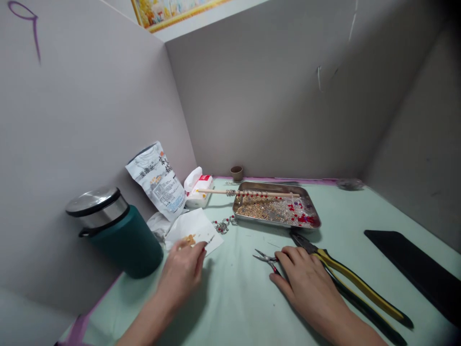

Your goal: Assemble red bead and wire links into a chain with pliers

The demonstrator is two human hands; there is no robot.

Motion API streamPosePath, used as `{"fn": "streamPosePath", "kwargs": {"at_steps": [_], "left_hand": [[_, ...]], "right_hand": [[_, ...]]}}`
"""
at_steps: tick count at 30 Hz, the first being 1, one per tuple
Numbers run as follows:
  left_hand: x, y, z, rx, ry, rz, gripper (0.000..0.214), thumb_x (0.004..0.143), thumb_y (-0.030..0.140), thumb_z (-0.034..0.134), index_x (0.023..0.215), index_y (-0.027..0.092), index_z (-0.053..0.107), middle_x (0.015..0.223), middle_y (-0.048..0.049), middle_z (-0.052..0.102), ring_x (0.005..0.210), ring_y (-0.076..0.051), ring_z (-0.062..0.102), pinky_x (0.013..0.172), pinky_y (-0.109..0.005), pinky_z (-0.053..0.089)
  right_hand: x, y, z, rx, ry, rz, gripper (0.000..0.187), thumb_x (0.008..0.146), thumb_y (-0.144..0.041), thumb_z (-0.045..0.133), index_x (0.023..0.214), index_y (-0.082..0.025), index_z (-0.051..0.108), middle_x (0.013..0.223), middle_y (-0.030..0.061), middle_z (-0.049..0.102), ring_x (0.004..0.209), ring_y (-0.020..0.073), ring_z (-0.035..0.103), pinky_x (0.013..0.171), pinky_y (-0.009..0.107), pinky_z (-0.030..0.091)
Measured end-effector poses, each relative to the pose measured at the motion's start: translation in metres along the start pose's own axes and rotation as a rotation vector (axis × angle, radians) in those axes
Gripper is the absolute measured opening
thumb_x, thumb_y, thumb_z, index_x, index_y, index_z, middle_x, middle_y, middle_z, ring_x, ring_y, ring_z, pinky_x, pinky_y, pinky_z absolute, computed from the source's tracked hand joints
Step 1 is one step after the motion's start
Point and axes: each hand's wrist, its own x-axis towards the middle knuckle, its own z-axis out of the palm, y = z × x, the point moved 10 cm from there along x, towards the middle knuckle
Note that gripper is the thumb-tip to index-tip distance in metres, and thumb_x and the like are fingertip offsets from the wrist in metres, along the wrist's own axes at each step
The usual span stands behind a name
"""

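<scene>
My left hand (183, 271) rests on the pale green table (237, 298), fingers curled and pinched at the edge of a white paper (196, 229) that carries small orange bits. A thin metal piece pokes out at its fingertips. My right hand (306, 283) lies over small pliers (264, 258) with red handles; only their jaws show past its fingers. Larger yellow-handled pliers (353, 281) lie just right of that hand. A metal tray (309, 211) of gold and red beads stands behind, with a wooden stick (252, 193) across it.
A teal flask with a steel lid (115, 230) stands at the left, by a printed pouch (158, 180) and a white-and-red box (198, 190). A beaded chain (224, 225) lies by the tray. A black slab (414, 266) lies at the right. Grey partition walls close in three sides.
</scene>
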Motion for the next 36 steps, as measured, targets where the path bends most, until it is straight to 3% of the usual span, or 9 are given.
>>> {"fn": "streamPosePath", "kwargs": {"at_steps": [3, 5, 8, 10, 13, 17, 23, 29, 36], "left_hand": [[0.007, -0.015, -0.02, 0.231, 0.083, -0.083, 0.028, 0.092, 0.023, 0.038, 0.096, 0.017, 0.065, 0.088, -0.0114, 0.071, 0.092, -0.026, 0.063, 0.105, -0.058, 0.019], [0.016, -0.027, -0.021, 0.291, 0.038, -0.15, 0.028, 0.092, 0.023, 0.037, 0.09, 0.018, 0.065, 0.091, -0.0124, 0.07, 0.103, -0.029, 0.059, 0.105, -0.063, 0.012], [0.028, -0.038, -0.003, 0.233, -0.127, -0.159, 0.027, 0.091, 0.02, 0.036, 0.085, 0.018, 0.063, 0.089, -0.0104, 0.069, 0.094, -0.024, 0.062, 0.103, -0.049, 0.027], [0.031, -0.048, 0.006, 0.232, -0.201, -0.221, 0.027, 0.091, 0.02, 0.034, 0.083, 0.017, 0.06, 0.082, -0.0098, 0.067, 0.082, -0.021, 0.063, 0.087, -0.038, 0.04], [0.027, -0.061, 0.008, 0.268, -0.209, -0.335, 0.029, 0.093, 0.022, 0.031, 0.087, 0.017, 0.059, 0.077, -0.0102, 0.066, 0.072, -0.022, 0.062, 0.066, -0.03, 0.041], [0.013, -0.039, 0.008, 0.177, -0.151, -0.204, 0.03, 0.093, 0.025, 0.033, 0.104, 0.017, 0.059, 0.089, -0.0122, 0.067, 0.083, -0.024, 0.063, 0.07, -0.031, 0.042], [-0.009, 0.017, 0.028, -0.214, -0.363, 0.099, 0.03, 0.092, 0.026, 0.037, 0.101, 0.019, 0.065, 0.085, -0.0096, 0.069, 0.086, -0.022, 0.062, 0.078, -0.033, 0.045], [-0.001, 0.002, 0.037, -0.547, -0.369, -0.139, 0.031, 0.092, 0.036, 0.041, 0.103, 0.019, 0.064, 0.087, -0.0051, 0.073, 0.085, -0.019, 0.065, 0.079, -0.028, 0.046], [-0.004, -0.017, 0.042, -0.616, -0.344, -0.224, 0.032, 0.09, 0.038, 0.042, 0.101, 0.02, 0.065, 0.089, -0.0066, 0.073, 0.089, -0.021, 0.065, 0.084, -0.03, 0.045]], "right_hand": [[0.0, 0.0, 0.001, -0.004, 0.006, -0.012, 0.017, 0.082, -0.031, 0.062, 0.094, -0.02, 0.063, 0.098, 0.0088, 0.061, 0.091, 0.0289, 0.054, 0.075, 0.042, 0.038], [-0.001, 0.0, 0.002, -0.003, 0.004, -0.013, 0.017, 0.082, -0.031, 0.062, 0.094, -0.02, 0.063, 0.098, 0.0088, 0.06, 0.091, 0.0289, 0.054, 0.075, 0.042, 0.038], [-0.001, 0.0, 0.003, -0.003, 0.008, -0.015, 0.017, 0.082, -0.031, 0.062, 0.094, -0.02, 0.063, 0.098, 0.0087, 0.06, 0.091, 0.0289, 0.054, 0.075, 0.042, 0.038], [-0.001, 0.0, 0.002, -0.004, 0.018, -0.023, 0.017, 0.082, -0.031, 0.062, 0.094, -0.02, 0.063, 0.098, 0.0085, 0.06, 0.091, 0.0288, 0.054, 0.074, 0.042, 0.038], [-0.001, -0.001, 0.001, -0.007, 0.028, -0.027, 0.017, 0.082, -0.031, 0.062, 0.094, -0.02, 0.063, 0.097, 0.0082, 0.06, 0.09, 0.0285, 0.054, 0.074, 0.042, 0.038], [0.0, -0.002, 0.0, -0.012, 0.023, -0.02, 0.016, 0.082, -0.031, 0.062, 0.094, -0.019, 0.063, 0.097, 0.0082, 0.06, 0.091, 0.0286, 0.054, 0.075, 0.042, 0.038], [-0.001, -0.002, -0.002, -0.022, 0.028, -0.013, 0.014, 0.083, -0.031, 0.061, 0.092, -0.02, 0.062, 0.094, 0.0075, 0.06, 0.09, 0.028, 0.053, 0.075, 0.042, 0.038], [-0.001, -0.003, -0.002, -0.035, 0.048, -0.028, 0.014, 0.083, -0.032, 0.06, 0.091, -0.021, 0.062, 0.093, 0.0078, 0.06, 0.088, 0.0278, 0.054, 0.074, 0.041, 0.039], [-0.001, -0.002, -0.003, -0.027, 0.053, -0.038, 0.015, 0.082, -0.032, 0.059, 0.092, -0.02, 0.062, 0.094, 0.0081, 0.06, 0.088, 0.0278, 0.054, 0.074, 0.041, 0.038]]}}
